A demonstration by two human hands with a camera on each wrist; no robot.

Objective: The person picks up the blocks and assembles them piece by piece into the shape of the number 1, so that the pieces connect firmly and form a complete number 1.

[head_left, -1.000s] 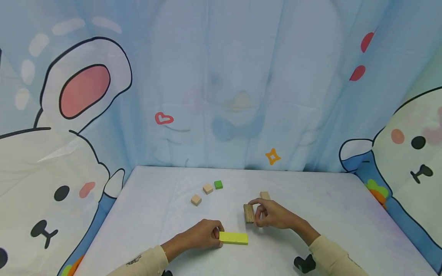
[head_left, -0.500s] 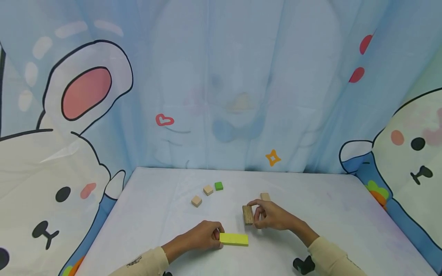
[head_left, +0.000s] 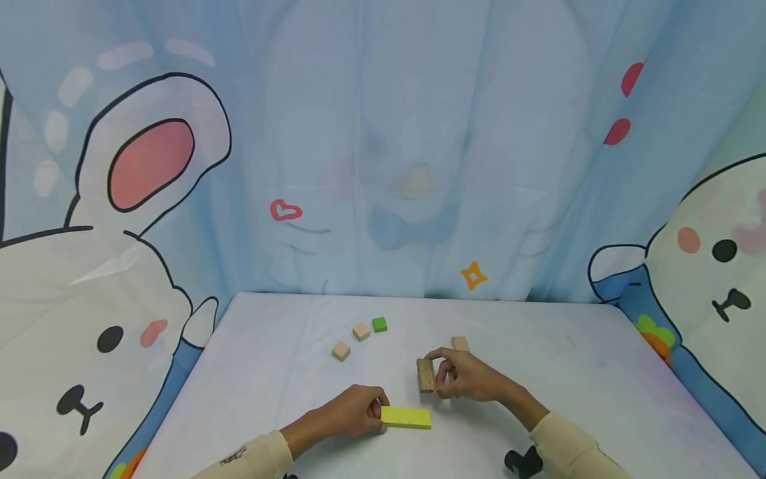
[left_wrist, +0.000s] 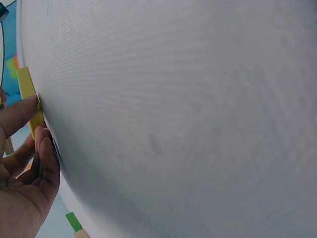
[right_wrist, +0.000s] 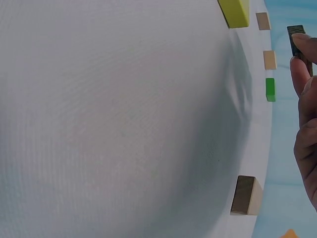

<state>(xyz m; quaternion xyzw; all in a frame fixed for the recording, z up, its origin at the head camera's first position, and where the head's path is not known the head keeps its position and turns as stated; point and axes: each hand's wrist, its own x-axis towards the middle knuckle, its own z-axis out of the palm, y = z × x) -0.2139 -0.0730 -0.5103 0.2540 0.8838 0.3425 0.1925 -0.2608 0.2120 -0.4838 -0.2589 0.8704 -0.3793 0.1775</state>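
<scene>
My left hand (head_left: 354, 410) pinches the left end of a flat yellow block (head_left: 406, 417) near the table's front; the left wrist view shows thumb and fingers on the yellow block (left_wrist: 26, 84). To its upper right, my right hand (head_left: 475, 376) pinches a dark brown wooden block (head_left: 425, 376) at its right side. In the right wrist view, thumb and finger of the right hand (right_wrist: 308, 99) hold the brown block (right_wrist: 295, 31) off the table. A light wooden block (head_left: 460, 343) stands just behind the right hand, partly hidden by it.
Two small light wooden cubes (head_left: 341, 350) and a green cube (head_left: 380, 324) lie at the back left of the white table (head_left: 568, 359). A black shape (head_left: 523, 462) shows beside the right sleeve. A patterned curtain (head_left: 383, 133) hangs behind.
My right hand has shifted slightly left with the brown block. The left hand and the yellow block have stayed nearly still.
</scene>
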